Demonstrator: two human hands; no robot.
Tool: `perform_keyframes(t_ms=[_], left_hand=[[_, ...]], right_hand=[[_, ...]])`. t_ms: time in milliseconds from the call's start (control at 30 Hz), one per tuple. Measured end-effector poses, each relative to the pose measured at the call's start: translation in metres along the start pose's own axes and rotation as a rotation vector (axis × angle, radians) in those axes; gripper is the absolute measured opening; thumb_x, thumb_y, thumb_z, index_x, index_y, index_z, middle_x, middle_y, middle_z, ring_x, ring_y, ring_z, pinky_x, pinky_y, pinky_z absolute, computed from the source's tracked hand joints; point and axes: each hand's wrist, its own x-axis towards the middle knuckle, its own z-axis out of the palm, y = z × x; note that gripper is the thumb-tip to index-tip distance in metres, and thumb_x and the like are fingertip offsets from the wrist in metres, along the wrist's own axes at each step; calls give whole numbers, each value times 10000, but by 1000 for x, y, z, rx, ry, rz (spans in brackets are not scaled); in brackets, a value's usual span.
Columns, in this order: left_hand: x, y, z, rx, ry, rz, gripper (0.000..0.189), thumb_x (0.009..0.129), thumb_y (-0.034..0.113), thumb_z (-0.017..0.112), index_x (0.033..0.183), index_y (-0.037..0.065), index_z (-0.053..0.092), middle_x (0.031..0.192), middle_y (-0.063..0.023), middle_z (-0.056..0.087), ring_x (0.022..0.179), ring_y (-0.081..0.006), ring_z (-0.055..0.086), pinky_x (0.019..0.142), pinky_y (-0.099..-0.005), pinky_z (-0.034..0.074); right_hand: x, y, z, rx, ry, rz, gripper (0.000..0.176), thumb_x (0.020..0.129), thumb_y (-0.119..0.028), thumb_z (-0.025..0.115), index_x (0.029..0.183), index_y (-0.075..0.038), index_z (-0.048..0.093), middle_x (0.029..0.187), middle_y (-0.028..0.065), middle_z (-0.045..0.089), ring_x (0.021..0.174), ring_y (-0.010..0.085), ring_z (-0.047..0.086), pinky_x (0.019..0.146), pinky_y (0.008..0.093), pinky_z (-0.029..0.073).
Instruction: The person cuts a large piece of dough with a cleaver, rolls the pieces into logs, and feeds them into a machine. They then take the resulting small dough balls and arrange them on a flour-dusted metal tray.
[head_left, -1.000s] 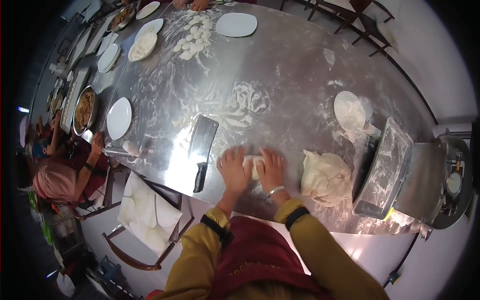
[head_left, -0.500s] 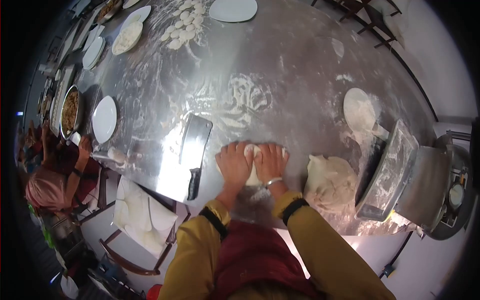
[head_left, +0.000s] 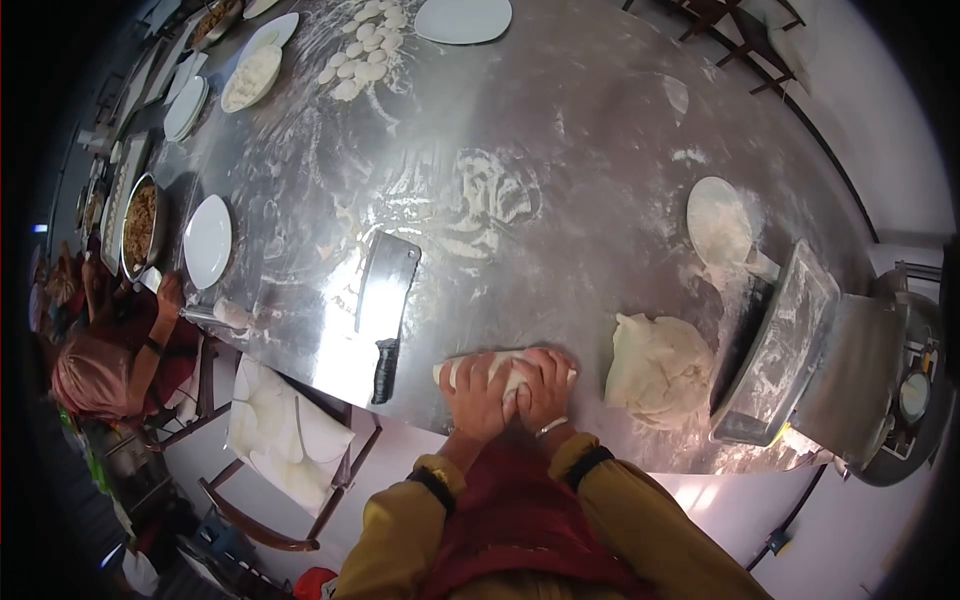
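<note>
Both palms press on a pale piece of dough (head_left: 516,378) at the near edge of the metal table. My left hand (head_left: 477,398) lies over its left part, fingers curled onto the top. Beside it, thumbs close together, my right hand (head_left: 541,388) grips the right part. Most of the dough is hidden under the hands; its ends stick out on either side. A larger lump of dough (head_left: 660,370) rests to the right, apart from my hands. To the left lies a cleaver (head_left: 388,285), its black handle towards me.
A floury oval scoop or dish (head_left: 718,220) and a flour-dusted metal tray (head_left: 780,340) are at the right. Several small dough pieces (head_left: 365,45) lie far off near a white plate (head_left: 463,20). At the left are another plate (head_left: 208,242), a bowl of filling (head_left: 141,228) and a co-worker (head_left: 105,375).
My hands have drawn back towards my body along with the dough, from further in on the table to its near edge. The dough now looks wider from side to side.
</note>
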Motion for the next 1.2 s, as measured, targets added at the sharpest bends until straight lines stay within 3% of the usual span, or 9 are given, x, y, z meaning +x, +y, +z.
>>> perform_keyframes(t_ms=[233, 367, 400, 500, 767, 867, 933, 1100, 1200], left_hand=[[60, -1, 6, -20, -88, -192, 311, 774, 295, 533, 1044, 146, 573, 1007, -74, 544, 952, -268, 468, 878, -469, 279], [31, 4, -36, -113, -126, 8, 297, 773, 259, 548, 1036, 125, 576, 952, -83, 550, 929, -277, 465, 886, -472, 292], [15, 6, -44, -123, -259, -5, 396, 774, 327, 578, 1108, 115, 549, 1051, -104, 532, 1037, -289, 470, 971, -501, 231], [-7, 29, -78, -51, -263, -6, 527, 744, 390, 611, 1178, 109, 510, 1165, -102, 471, 1113, -279, 425, 986, -542, 191], [-10, -10, 0, 91, -218, 112, 752, 575, 351, 753, 1230, 130, 455, 1141, -116, 468, 1078, -300, 420, 947, -515, 244], [37, -7, -22, -92, -509, -80, 645, 621, 280, 737, 1197, 127, 491, 1086, -88, 517, 1022, -268, 465, 899, -455, 299], [47, -3, -34, -104, -346, -33, 647, 623, 279, 743, 1197, 123, 487, 1055, -88, 527, 997, -263, 481, 885, -451, 304], [37, 6, -63, -36, -318, 153, 690, 614, 276, 753, 1217, 96, 470, 1138, -87, 519, 1050, -242, 475, 878, -456, 297], [31, 16, -65, 22, -367, 85, 707, 592, 306, 763, 1228, 187, 478, 1254, -92, 428, 1172, -267, 405, 972, -576, 174]], right_hand=[[62, -5, -5, -215, -178, 219, 258, 797, -275, 490, 1025, -199, 585, 1062, 18, 551, 1036, 206, 464, 864, 463, 288], [57, 10, -18, 659, 35, 530, 284, 827, -265, 476, 1077, -175, 576, 1032, 56, 563, 1016, 240, 477, 881, 521, 279], [42, 11, -21, 205, -186, 386, 317, 834, -256, 465, 1124, -171, 562, 1123, 60, 545, 1103, 249, 452, 940, 534, 242], [-8, -21, -32, -146, -80, 29, 318, 826, -263, 466, 1110, -162, 569, 1153, 59, 527, 1129, 256, 439, 959, 527, 228], [6, 3, 0, -128, 8, 15, 208, 795, -271, 492, 959, -197, 596, 963, -2, 549, 972, 190, 481, 864, 435, 271], [35, -3, -3, 7, -203, 339, 202, 813, -262, 494, 961, -170, 594, 968, 13, 582, 989, 215, 486, 845, 442, 320], [55, 8, -5, 379, -178, 571, 205, 822, -261, 495, 968, -155, 591, 1000, 21, 597, 1018, 231, 486, 831, 447, 346], [47, -15, -42, -40, -99, 209, 313, 834, -305, 459, 1092, -162, 561, 1203, 55, 513, 1111, 262, 451, 894, 474, 332], [8, -14, -27, -104, -6, 100, 344, 826, -327, 460, 1115, -167, 552, 1195, 52, 500, 1108, 258, 443, 912, 510, 294]])
